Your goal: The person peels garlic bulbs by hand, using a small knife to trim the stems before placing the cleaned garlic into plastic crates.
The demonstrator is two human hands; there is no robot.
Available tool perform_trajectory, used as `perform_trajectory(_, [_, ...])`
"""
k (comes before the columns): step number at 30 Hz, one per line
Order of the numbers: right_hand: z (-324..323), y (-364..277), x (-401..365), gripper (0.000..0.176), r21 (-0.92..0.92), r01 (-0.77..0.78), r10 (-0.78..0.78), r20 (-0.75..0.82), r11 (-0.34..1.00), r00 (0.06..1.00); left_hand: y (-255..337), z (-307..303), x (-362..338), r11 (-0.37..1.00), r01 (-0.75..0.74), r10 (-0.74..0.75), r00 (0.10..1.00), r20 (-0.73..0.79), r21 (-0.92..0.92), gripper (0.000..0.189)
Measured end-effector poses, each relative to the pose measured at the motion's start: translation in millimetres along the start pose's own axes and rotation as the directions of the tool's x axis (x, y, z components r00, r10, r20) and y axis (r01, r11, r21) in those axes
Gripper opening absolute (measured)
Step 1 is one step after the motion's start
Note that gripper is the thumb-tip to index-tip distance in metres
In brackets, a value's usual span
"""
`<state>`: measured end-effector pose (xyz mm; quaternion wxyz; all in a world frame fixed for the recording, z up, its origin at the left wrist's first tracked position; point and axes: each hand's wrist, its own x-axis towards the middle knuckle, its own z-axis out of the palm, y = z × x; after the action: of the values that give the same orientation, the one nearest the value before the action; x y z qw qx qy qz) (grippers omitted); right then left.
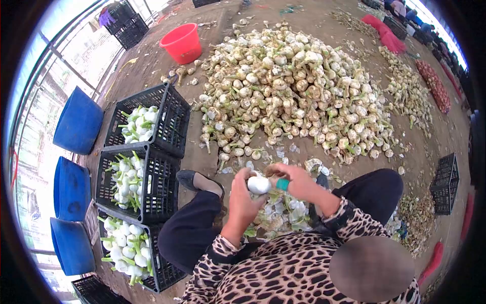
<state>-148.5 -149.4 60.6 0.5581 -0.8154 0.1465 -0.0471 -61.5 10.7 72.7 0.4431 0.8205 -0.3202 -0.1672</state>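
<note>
A smooth white garlic bulb [258, 185] is held in my left hand [242, 202], its fingers wrapped round the side and underneath. Close against the bulb's right side, my right hand [299, 183] has its fingers closed on what looks like brownish garlic skin [274, 178]; the fingertips are partly hidden. Green tape [282, 184] is wrapped round one finger of that hand. Loose peeled skins [283, 213] lie on the ground below both hands, between my legs. Just beyond the hands rises a large heap of unpeeled garlic bulbs [298, 86] with dirty skins and cut stems.
Black crates [164, 190] of white, green-stemmed bulbs line my left, with blue tubs [76, 121] beyond them. A red bucket [182, 44] stands past the heap. On the right are another black crate [445, 185] and a red net sack [433, 85]. Other people sit far right.
</note>
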Motion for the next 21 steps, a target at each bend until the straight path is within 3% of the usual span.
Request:
perform_trajectory(1, [4.5,-14.0,-2.1,0.032,0.188,-0.036,0.036,0.004,0.981,0.999,0.5,-0.9,0.6,0.992,-0.024,0.024,1.000,0.001,0.122,0.074])
perform_trajectory(2, [14.1,-6.9,0.2,0.032,0.071,0.062,-0.057,-0.059,0.996,0.997,-1.2,-1.3,2.3,0.983,-0.057,0.051,0.998,0.041,0.176,0.066])
perform_trajectory(3, [16.1,-12.9,1.1,0.027,0.035,0.020,-0.018,-0.064,0.999,0.998,2.5,1.3,4.5,0.974,0.002,-0.014,0.999,0.052,0.228,0.060])
perform_trajectory(5, [12.5,-26.8,6.2,0.017,-0.037,-0.034,0.032,-0.060,0.999,0.998,-18.1,6.3,2.4,0.960,-0.109,0.108,0.994,0.021,0.256,0.065])
perform_trajectory(7, [11.3,-0.5,16.8,0.018,0.038,-0.124,0.126,-0.028,0.992,0.992,-26.3,6.2,-3.5,0.950,-0.245,0.232,0.969,0.087,0.193,0.067])
perform_trajectory(9, [1.3,11.3,24.4,0.026,-0.034,-0.305,0.306,0.063,0.952,0.950,-21.7,2.4,-5.3,0.964,-0.260,0.254,0.963,0.094,0.059,0.071])
perform_trajectory(12, [7.9,59.1,23.3,0.034,-0.535,-0.097,-0.001,-0.181,0.839,0.983,-8.5,-6.7,-2.8,0.988,-0.146,0.145,0.989,0.032,0.046,0.071])
perform_trajectory(13, [10.8,53.6,24.2,0.035,-0.223,-0.162,0.123,-0.178,0.961,0.976,-5.5,-6.6,-1.7,0.995,-0.097,0.097,0.995,0.010,0.011,0.071])
perform_trajectory(14, [15.6,46.4,21.7,0.036,0.113,-0.232,0.245,-0.125,0.966,0.961,-14.9,-2.7,-0.8,0.996,-0.085,0.086,0.996,-0.011,0.038,0.071])
perform_trajectory(15, [20.4,34.9,17.6,0.037,0.434,-0.303,0.351,-0.033,0.849,0.936,-20.6,-1.8,-2.0,0.998,-0.046,0.046,0.999,-0.003,0.037,0.071])
perform_trajectory(16, [22.9,18.3,16.0,0.034,0.669,-0.437,0.437,0.183,0.601,0.881,-24.3,-0.3,-2.6,0.999,-0.010,0.010,1.000,0.010,0.035,0.072])
perform_trajectory(17, [29.8,18.8,17.7,0.032,0.687,-0.504,0.434,0.294,0.524,0.852,-25.5,2.4,-2.4,0.999,0.018,-0.019,0.999,0.031,0.031,0.072])
perform_trajectory(19, [42.8,36.1,23.0,0.031,0.706,-0.612,0.408,0.472,0.355,0.781,-25.4,8.0,-2.7,0.992,-0.079,0.089,0.990,-0.107,0.095,0.070])
perform_trajectory(21, [58.1,48.0,40.3,0.027,0.758,-0.608,0.413,0.489,0.234,0.768,-20.1,6.2,-1.3,0.974,-0.191,0.214,0.950,-0.225,0.119,0.066])
